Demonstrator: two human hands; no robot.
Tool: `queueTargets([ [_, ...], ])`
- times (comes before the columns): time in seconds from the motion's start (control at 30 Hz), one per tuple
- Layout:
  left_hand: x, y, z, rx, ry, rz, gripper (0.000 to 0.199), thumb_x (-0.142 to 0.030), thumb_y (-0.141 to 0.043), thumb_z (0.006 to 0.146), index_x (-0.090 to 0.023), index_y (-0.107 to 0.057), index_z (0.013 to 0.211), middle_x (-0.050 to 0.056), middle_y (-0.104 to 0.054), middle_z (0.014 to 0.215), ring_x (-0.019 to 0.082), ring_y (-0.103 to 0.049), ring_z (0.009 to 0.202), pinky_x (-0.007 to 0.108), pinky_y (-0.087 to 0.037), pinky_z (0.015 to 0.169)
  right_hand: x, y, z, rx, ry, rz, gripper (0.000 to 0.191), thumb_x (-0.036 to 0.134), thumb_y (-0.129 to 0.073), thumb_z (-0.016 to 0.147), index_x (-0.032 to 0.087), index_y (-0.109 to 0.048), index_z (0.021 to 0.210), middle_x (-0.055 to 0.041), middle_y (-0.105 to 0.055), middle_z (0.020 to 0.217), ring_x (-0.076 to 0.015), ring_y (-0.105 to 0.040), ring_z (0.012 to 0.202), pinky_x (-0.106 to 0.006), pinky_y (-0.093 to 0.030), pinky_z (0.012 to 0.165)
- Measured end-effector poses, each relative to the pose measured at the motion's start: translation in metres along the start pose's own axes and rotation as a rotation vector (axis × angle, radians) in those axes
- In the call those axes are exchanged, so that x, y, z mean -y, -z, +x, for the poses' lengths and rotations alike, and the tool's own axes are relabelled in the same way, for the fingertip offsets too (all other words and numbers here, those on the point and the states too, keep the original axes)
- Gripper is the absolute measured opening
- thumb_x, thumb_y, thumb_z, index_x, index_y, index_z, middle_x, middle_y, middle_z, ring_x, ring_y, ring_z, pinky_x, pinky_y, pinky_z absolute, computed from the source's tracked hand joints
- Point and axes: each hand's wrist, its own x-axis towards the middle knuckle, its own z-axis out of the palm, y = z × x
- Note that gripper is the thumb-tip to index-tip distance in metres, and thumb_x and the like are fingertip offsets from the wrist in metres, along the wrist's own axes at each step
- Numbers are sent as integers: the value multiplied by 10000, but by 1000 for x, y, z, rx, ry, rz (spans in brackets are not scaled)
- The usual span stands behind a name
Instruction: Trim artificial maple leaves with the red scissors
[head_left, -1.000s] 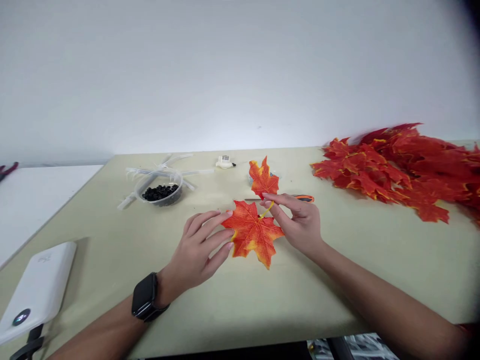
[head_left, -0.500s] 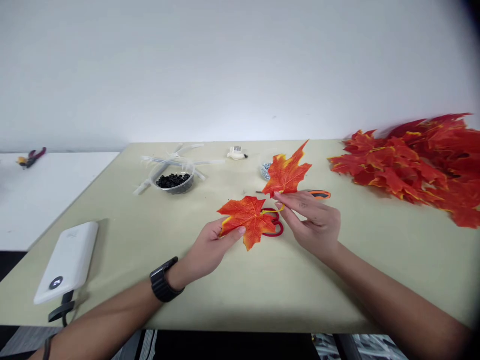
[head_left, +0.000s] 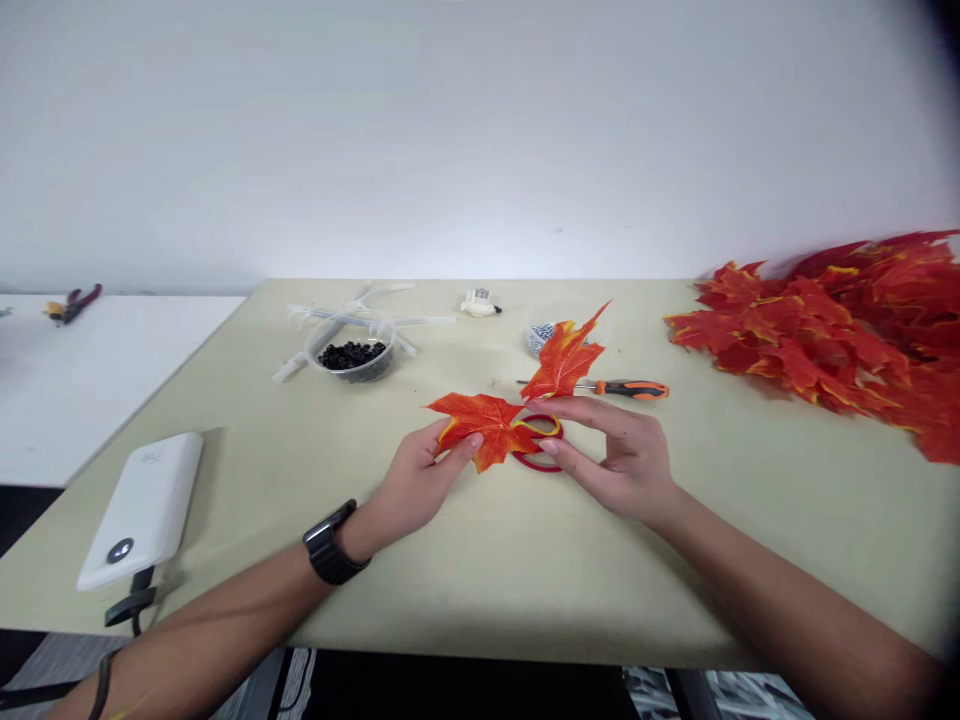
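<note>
My left hand (head_left: 420, 475) pinches an orange-red artificial maple leaf (head_left: 484, 425) between thumb and fingers, above the table. A second maple leaf (head_left: 562, 362) stands tilted up just beyond it, at the tip of my right index finger. A curved yellow stem (head_left: 541, 428) shows between the leaves and my right fingers. My right hand (head_left: 619, 450) has its thumb and index finger apart, with the index fingertip touching the base of the second leaf. Red looped handles (head_left: 536, 464) lie on the table below, partly hidden by the leaf and the right thumb.
A screwdriver (head_left: 634, 390) lies behind my right hand, near a clear bowl of small metal pieces (head_left: 538, 338). Black pieces fill another clear bowl (head_left: 360, 372) by translucent strips (head_left: 424, 321). Maple leaves (head_left: 825, 340) heap at right; a white power bank (head_left: 142, 510) lies left.
My right thumb and index finger have spread apart from their pinch near the yellow stem. The second leaf has lowered and tipped, and both leaves are closer together. The view has shifted slightly.
</note>
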Motion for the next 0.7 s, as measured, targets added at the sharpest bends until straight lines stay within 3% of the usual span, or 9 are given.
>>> queueTargets([
  [0.5,-1,2,-1,59,-105,71,332,-409,-616,1009,-190,-724,1233,83,-715,1316,256,-666,1227,387,-522,1085,-8,-3,-6,-12,-80,8,236,170,-665,957,264,-792,1133,-26,-808,1084,-180,-780,910,-292,-651,811],
  [0.7,3,0,-4,40,-56,-99,478,-411,-720,945,-204,-613,1363,112,-679,1357,266,-665,1217,394,-581,1003,-7,-1,-5,47,-221,222,193,234,-662,979,290,-821,1072,-10,-815,995,-152,-772,830,-237,-649,726],
])
